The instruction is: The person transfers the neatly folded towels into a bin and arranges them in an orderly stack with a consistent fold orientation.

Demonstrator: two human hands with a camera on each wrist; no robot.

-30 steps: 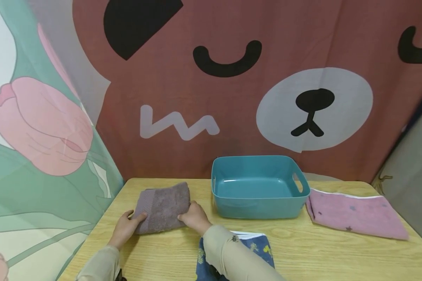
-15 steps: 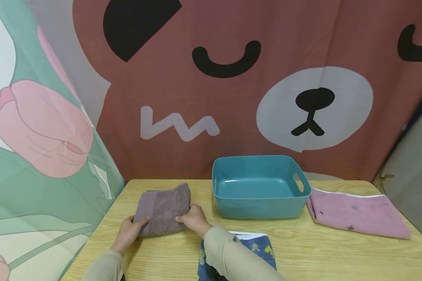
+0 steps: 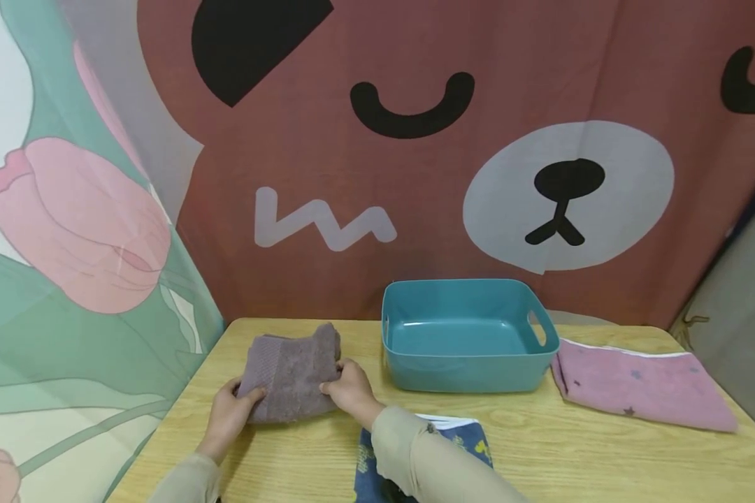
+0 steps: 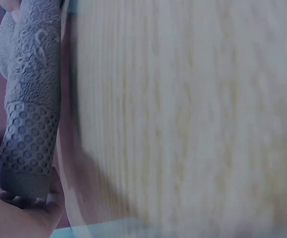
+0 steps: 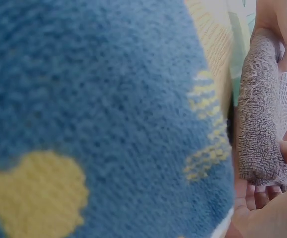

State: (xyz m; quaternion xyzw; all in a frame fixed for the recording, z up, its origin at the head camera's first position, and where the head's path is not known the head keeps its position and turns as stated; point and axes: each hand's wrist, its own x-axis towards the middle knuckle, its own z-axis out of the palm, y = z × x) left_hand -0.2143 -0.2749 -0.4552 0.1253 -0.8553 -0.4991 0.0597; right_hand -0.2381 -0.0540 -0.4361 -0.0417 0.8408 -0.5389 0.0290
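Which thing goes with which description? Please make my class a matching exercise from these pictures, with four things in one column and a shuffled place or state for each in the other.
Things
1. grey-purple towel
2. teal bin
3. pink cloth
4. blue cloth

Places and states
A. farthest right on the table
B. partly hidden behind the right sleeve
C. open-topped, towards the back
D. held by the left hand and the right hand

Right pairs: 1-D, 2-C, 3-A, 4-B
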